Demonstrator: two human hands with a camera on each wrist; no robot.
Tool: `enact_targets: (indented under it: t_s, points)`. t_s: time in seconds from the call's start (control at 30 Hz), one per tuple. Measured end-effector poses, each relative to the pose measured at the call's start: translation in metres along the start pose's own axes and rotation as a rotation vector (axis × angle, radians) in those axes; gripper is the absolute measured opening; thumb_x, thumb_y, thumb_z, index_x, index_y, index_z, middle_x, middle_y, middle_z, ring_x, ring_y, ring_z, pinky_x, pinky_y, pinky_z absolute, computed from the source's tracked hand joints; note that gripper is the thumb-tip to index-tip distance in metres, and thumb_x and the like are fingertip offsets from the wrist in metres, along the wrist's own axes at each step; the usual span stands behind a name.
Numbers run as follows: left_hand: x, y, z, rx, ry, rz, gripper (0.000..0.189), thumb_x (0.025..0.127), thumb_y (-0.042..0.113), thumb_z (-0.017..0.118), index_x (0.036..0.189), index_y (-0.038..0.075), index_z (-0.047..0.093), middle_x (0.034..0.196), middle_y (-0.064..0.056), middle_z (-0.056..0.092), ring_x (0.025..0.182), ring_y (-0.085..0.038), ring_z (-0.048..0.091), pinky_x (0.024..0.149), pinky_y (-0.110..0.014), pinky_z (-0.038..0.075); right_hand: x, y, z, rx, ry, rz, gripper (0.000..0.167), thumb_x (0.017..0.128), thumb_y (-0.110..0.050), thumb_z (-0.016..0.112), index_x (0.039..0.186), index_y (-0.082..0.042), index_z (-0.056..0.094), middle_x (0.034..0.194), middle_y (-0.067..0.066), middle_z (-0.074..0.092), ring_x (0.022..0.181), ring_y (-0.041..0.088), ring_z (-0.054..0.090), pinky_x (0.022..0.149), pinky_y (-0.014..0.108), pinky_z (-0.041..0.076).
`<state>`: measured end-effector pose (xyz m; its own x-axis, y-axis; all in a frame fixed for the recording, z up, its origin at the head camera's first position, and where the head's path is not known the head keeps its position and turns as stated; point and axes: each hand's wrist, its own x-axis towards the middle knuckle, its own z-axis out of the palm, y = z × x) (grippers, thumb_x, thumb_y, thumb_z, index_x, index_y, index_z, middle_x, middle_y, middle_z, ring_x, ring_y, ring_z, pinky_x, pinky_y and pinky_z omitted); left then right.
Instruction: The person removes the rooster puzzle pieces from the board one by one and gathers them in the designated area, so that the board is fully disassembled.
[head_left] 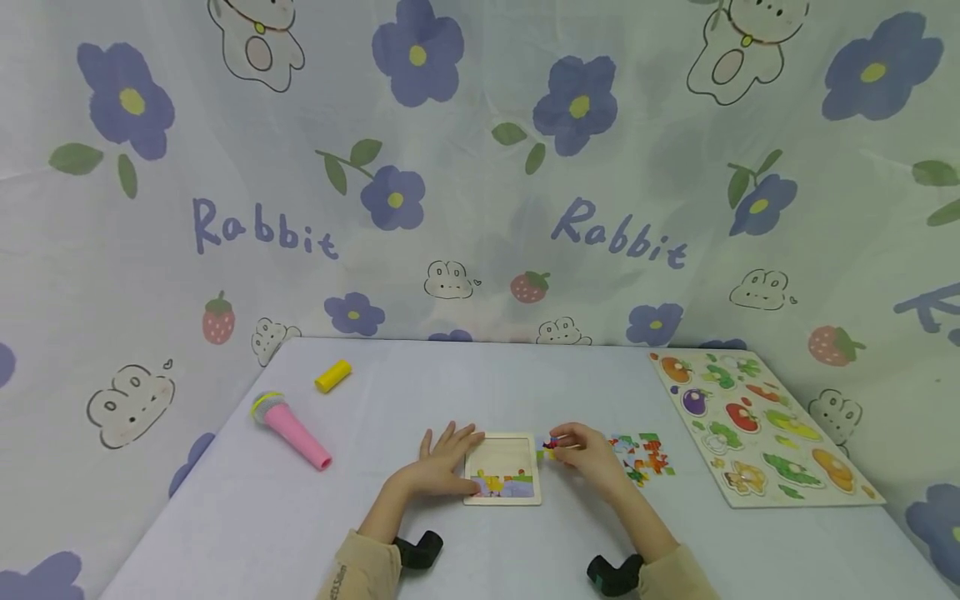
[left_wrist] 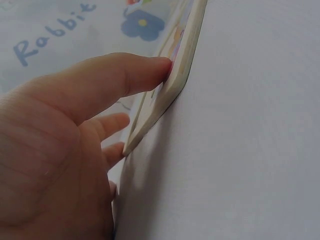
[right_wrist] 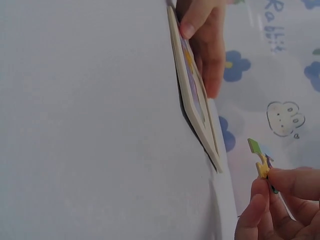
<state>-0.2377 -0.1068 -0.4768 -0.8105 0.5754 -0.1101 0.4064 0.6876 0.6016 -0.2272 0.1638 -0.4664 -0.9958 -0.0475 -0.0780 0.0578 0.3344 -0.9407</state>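
Note:
A square wooden puzzle tray (head_left: 503,437) lies on the table, its lower part filled with joined picture pieces (head_left: 502,485). My left hand (head_left: 441,465) rests at the tray's left side with fingers spread, and its thumb (left_wrist: 150,70) presses on the near-left rim. Just right of the tray, my right hand (head_left: 592,457) pinches a small puzzle piece (right_wrist: 262,167) between thumb and fingertips. Green, yellow and dark colours show on that piece; the fingers hide part of it. Beyond the right hand lie several loose puzzle pieces (head_left: 652,454), partly covered by it.
A large vegetable puzzle board (head_left: 750,442) lies at the table's right edge. On the left are a pink toy microphone (head_left: 296,433) and a yellow cylinder (head_left: 333,377). A patterned rabbit-and-flower cloth (head_left: 465,167) hangs behind the white table (head_left: 420,383).

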Motion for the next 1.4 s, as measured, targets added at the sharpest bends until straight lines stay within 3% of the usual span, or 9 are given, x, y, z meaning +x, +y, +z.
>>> enact_targets:
  t_s: [0.5, 0.7, 1.4]
  points:
    - [0.0, -0.003, 0.002, -0.008, 0.002, 0.001, 0.078, 0.079, 0.036, 0.066, 0.143, 0.011, 0.03, 0.152, -0.013, 0.019, 0.14, -0.039, 0.0, 0.103, -0.063, -0.012, -0.005, 0.009, -0.023, 0.056, 0.041, 0.02, 0.026, 0.082, 0.004, 0.062, 0.107, 0.005, 0.06, 0.09, 0.011, 0.059, 0.077, 0.015, 0.058, 0.069, 0.025, 0.053]
    - [0.001, -0.002, 0.002, -0.001, 0.0, -0.005, 0.078, 0.079, 0.036, 0.066, 0.143, 0.011, 0.03, 0.152, -0.013, 0.019, 0.14, -0.039, 0.0, 0.103, -0.063, -0.012, -0.008, 0.013, -0.036, 0.045, 0.048, 0.027, 0.024, 0.082, 0.001, 0.063, 0.105, 0.006, 0.061, 0.083, 0.008, 0.063, 0.076, 0.014, 0.062, 0.068, 0.025, 0.054]
    - [0.0, 0.0, 0.001, 0.0, 0.006, 0.001, 0.077, 0.078, 0.035, 0.067, 0.143, 0.01, 0.032, 0.152, -0.014, 0.019, 0.14, -0.039, 0.0, 0.102, -0.064, -0.011, -0.019, 0.022, -0.064, 0.004, 0.106, 0.103, 0.028, 0.082, 0.0, 0.064, 0.108, 0.01, 0.058, 0.081, 0.008, 0.064, 0.072, 0.013, 0.063, 0.064, 0.024, 0.054]
